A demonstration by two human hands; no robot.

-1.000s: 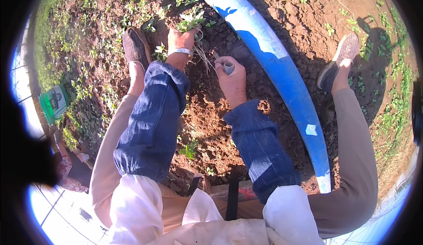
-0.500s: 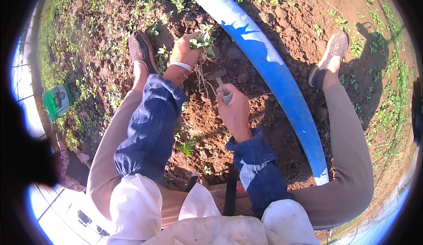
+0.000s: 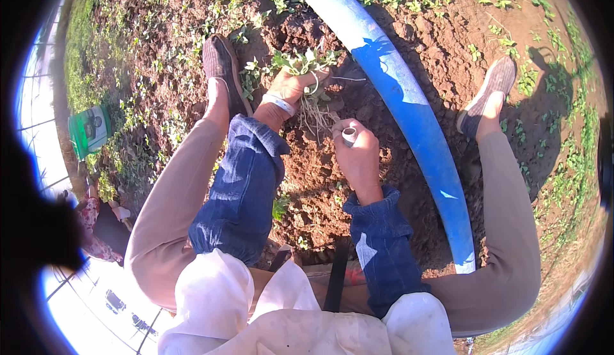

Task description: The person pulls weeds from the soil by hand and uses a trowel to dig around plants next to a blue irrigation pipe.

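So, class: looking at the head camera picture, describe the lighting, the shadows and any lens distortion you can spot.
Head view: hard sunlight, bright on the blue pipe and the reddish soil; dark shadows fall across the pipe and the soil beside the right foot. Fisheye bends the pipe into a curve, with a black rim around the picture. The left hand gripping the weed and the right hand are sharp.

1. Outdoor farm plot or garden bed w/ open ground, lit by hard sun w/ sharp shadows.
2. Bare reddish-brown soil [image 3: 320,169], clumpy and dry.
3. Small green weeds [image 3: 160,99] scattered all over, thicker twd left edge.
4. Wide blue pipe [image 3: 409,118] runs across the dirt, prob. irrigation.
5. Green container [image 3: 89,130] sits among the plants at left.
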